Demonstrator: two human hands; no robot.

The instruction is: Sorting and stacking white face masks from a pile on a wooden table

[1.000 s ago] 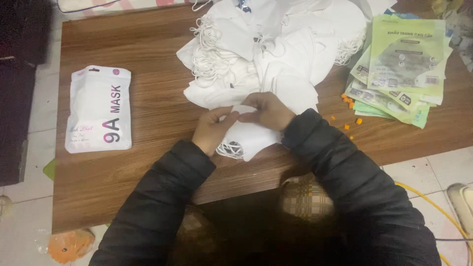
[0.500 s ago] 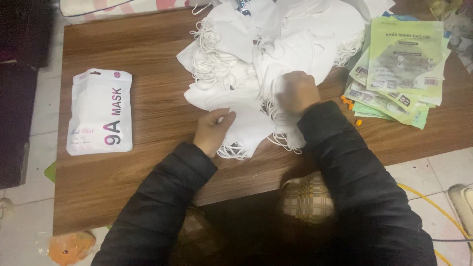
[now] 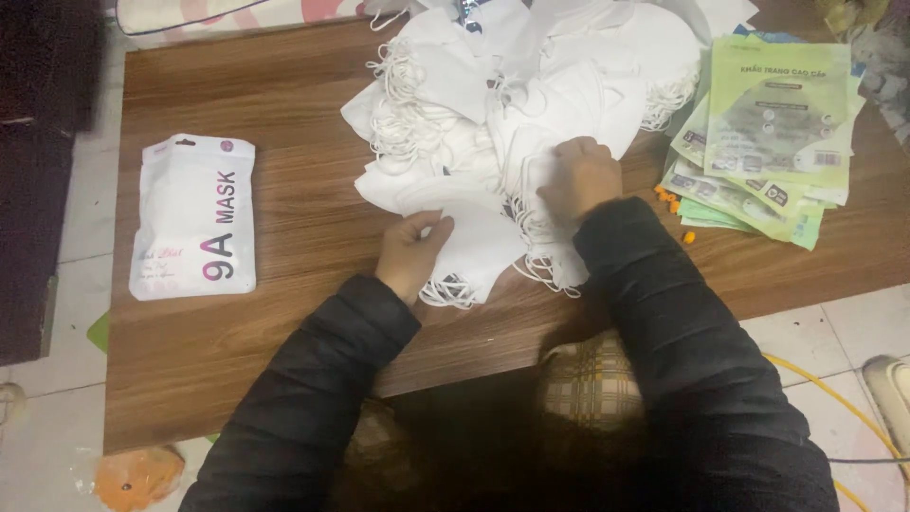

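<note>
A heap of white face masks (image 3: 531, 104) with tangled ear loops covers the far middle of the wooden surface (image 3: 303, 199), and its near edge spills toward the person. The left hand (image 3: 414, 251) lies at that near edge, fingers curled with the thumb and fingertips pinching the corner of a folded white mask (image 3: 474, 242) that lies flat just to its right, its ear loops trailing toward the surface's front edge. The right hand (image 3: 580, 175) sits farther in, knuckles up, fingers bent and pressed into the pile; it seems to be gripping a mask there, though the fingertips are hidden and what exactly they hold cannot be told. The two hands are near each other but apart, the folded mask between them. Well to the left lies a sealed white mask pouch (image 3: 194, 218), flat and apparently full. To the right is a fanned stack of green mask pouches (image 3: 773, 133), with a few small orange bits (image 3: 671, 201) just beside its near corner.
</note>
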